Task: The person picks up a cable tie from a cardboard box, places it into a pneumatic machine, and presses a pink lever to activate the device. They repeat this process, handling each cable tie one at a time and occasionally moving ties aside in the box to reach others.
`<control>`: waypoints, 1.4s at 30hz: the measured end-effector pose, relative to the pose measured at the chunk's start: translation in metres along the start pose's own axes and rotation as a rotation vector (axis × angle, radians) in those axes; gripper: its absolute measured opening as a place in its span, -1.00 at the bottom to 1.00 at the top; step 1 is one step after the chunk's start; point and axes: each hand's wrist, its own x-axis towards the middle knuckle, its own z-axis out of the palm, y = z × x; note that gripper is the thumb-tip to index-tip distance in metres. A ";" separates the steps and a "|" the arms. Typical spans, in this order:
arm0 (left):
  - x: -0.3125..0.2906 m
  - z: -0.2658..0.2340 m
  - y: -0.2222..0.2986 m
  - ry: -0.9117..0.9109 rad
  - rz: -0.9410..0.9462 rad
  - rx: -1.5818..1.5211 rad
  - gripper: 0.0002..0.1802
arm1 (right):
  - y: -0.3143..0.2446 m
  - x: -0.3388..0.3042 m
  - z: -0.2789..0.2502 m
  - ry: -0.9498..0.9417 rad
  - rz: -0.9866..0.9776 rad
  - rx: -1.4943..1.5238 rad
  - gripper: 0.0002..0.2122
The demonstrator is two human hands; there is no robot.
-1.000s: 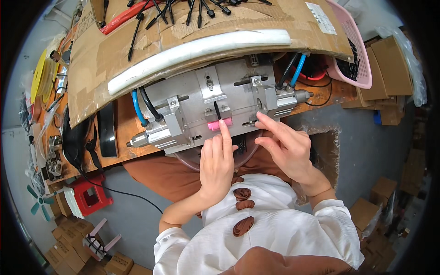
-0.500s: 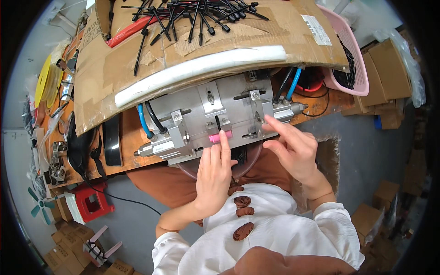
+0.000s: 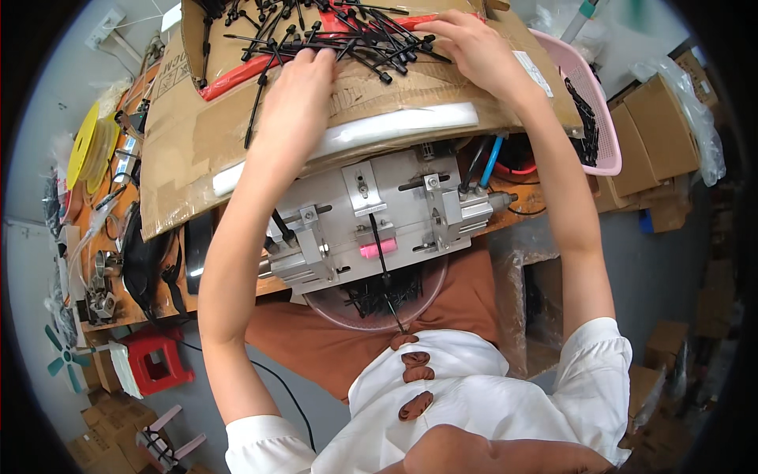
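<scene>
My left hand [image 3: 302, 99] is at the near left edge of a heap of black rods with thicker ends [image 3: 371, 43], on a cardboard sheet. Its fingers bend down out of sight, so a hold cannot be made out. At the heap's right side is my right hand [image 3: 480, 57], open, with fingers stretched out over the rods. Below the cardboard, a metal fixture [image 3: 407, 178] has a single black rod [image 3: 379, 241] slanting from its middle bracket past a pink cylinder [image 3: 369, 250]. Under the fixture, a clear bowl [image 3: 332, 317] at my lap contains several black rods.
White foam padding [image 3: 395, 126] lines the cardboard's near edge [image 3: 545, 114]. Pneumatic cylinders with hoses [image 3: 489, 162] flank the fixture. A pink basket [image 3: 606, 150] with black parts is at right; a yellow spool [image 3: 85, 146], black strap and red stool [image 3: 154, 363] are at left.
Both hands have left the fixture and moved up and away to the rod heap. My left finger no longer touches the pink cylinder; the black rod now extends past it, and the bowl is uncovered.
</scene>
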 end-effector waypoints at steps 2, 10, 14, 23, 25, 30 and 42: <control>-0.015 -0.017 -0.013 -0.044 0.034 -0.008 -0.84 | 0.013 0.002 0.016 -0.007 -0.016 0.024 -0.76; -0.114 -0.067 0.043 0.472 -0.079 -0.310 -0.86 | -0.026 0.002 0.016 -0.011 -0.008 0.258 -0.82; -0.209 -0.088 0.116 0.907 0.073 -1.373 -0.90 | -0.024 -0.005 0.003 0.034 0.048 0.287 -0.83; -0.183 -0.073 0.125 1.942 0.932 -0.599 -0.81 | -0.020 -0.017 0.009 0.133 0.227 0.371 -0.80; -0.245 -0.082 0.096 1.655 0.890 -0.662 -0.80 | -0.018 -0.021 0.006 0.200 0.322 0.424 -0.82; -0.234 -0.079 0.104 1.668 1.074 -0.921 -0.74 | -0.021 -0.021 0.009 0.238 0.366 0.431 -0.82; -0.204 -0.084 0.112 1.419 1.210 -1.041 -0.83 | -0.019 -0.023 0.009 0.288 0.417 0.393 -0.83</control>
